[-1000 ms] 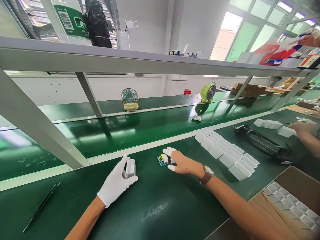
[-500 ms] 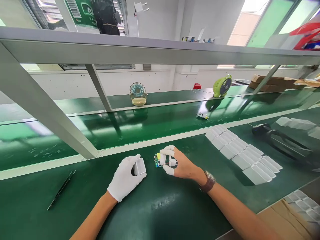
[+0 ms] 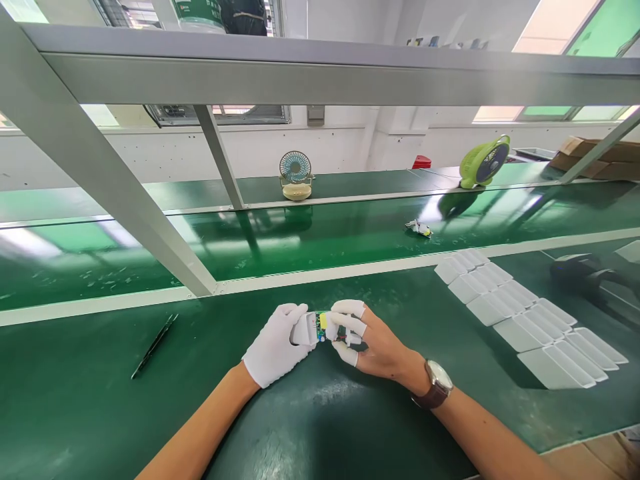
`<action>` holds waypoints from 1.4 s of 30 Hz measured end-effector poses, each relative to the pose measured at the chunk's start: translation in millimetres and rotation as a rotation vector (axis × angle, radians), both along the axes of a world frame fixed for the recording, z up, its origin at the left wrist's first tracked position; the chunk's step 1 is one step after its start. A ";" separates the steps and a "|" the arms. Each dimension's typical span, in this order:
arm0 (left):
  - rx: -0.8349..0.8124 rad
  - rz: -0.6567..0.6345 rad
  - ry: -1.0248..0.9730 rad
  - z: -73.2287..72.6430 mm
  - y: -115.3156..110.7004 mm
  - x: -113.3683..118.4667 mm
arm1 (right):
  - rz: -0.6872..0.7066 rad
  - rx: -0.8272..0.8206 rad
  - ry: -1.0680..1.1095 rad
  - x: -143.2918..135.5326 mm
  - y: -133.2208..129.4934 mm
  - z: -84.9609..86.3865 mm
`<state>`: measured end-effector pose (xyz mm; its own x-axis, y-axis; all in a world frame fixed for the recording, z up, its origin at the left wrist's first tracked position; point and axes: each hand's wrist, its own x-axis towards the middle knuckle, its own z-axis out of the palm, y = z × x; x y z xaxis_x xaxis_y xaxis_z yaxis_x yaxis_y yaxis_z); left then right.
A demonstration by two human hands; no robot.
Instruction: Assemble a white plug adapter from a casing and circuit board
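Green matte workbench [image 3: 320, 413] supports both hands. White-gloved left hand [image 3: 277, 347] grips a small white plastic housing [image 3: 304, 329]; right hand [image 3: 373, 340] pinches a green circuit board [image 3: 324, 326] at its opening. Beyond: white shell rows [image 3: 520, 317], beige desk fan [image 3: 295, 175].

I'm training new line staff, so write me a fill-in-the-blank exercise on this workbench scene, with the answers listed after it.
1. The left hand, which holds the white housing, wears a white ____.
2. The right hand presses a small ____ circuit board against the housing's open end.
3. On the right wrist sits a ____.
4. The black tweezers lie on the mat to the ____ of both hands.

Missing words: glove; green; watch; left
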<state>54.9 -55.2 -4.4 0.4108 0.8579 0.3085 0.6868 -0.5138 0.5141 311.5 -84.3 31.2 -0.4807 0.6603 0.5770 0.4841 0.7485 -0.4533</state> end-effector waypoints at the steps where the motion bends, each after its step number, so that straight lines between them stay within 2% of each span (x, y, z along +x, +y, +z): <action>1: -0.011 -0.003 0.003 0.2 0.1 0.3 | 0.002 0.002 -0.008 -0.7 -0.4 0.1; 6: -0.043 -0.004 0.012 2.6 -0.1 3.0 | 0.023 0.033 -0.034 -3.1 -0.6 -1.0; 15: -0.015 -0.042 0.008 0.5 -0.7 2.4 | 0.008 0.011 -0.107 -5.4 -0.5 -5.3; 27: 0.013 -0.068 -0.011 2.6 -0.1 4.1 | 0.009 0.066 -0.125 -4.4 -1.4 -6.5; 42: -0.028 -0.061 -0.013 13.1 -2.7 7.6 | 0.034 0.103 -0.097 -2.8 -0.2 -4.6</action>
